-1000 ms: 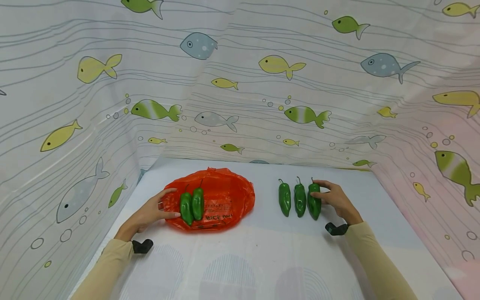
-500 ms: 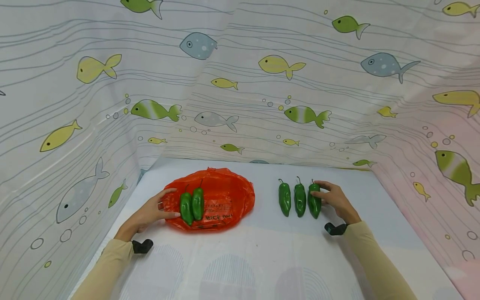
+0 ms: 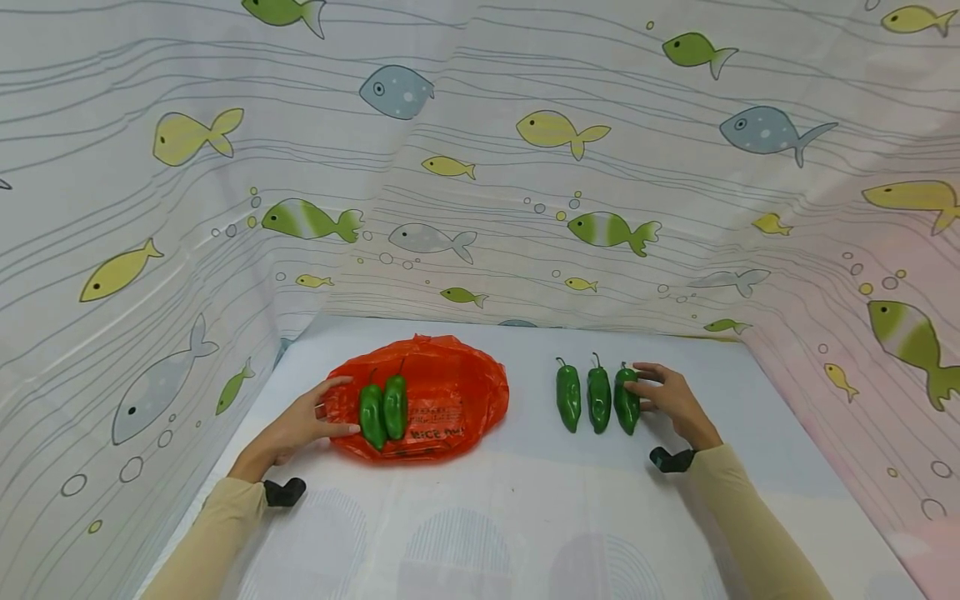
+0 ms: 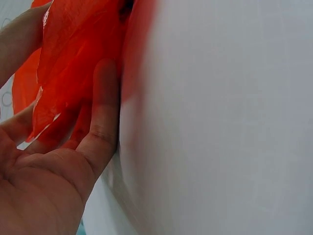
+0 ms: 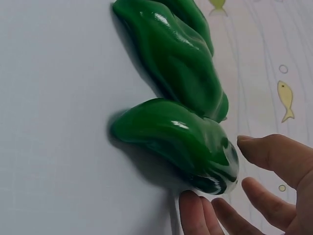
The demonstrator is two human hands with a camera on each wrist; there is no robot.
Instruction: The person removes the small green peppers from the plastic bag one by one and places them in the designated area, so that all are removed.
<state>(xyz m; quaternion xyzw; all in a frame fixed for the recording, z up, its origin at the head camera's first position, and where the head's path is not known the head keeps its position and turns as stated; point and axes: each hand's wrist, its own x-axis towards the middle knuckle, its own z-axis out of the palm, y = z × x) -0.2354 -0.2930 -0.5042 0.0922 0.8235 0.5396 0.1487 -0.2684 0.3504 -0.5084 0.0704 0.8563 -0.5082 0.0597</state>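
While the left hand and right hand seem loosely spread, five green peppers shine, gently curved.

A booth-like enclosure of fish-print sheeting around three sides of a whitish tabletop

- Head view: set above and on the near side of the red bag, looking forward and down across it to the fish-print sheet behind; far enough back to hold the whole bag and both hands.
- Left wrist view: very close, at the bag's near left, facing into it past the left hand; rolled sideways. It shares bag and hand with the head view.
- Right wrist view: close, well right of the bag, facing bagward across the rightmost green pepper, also rolled; it shares the peppers and right hand with the head view.
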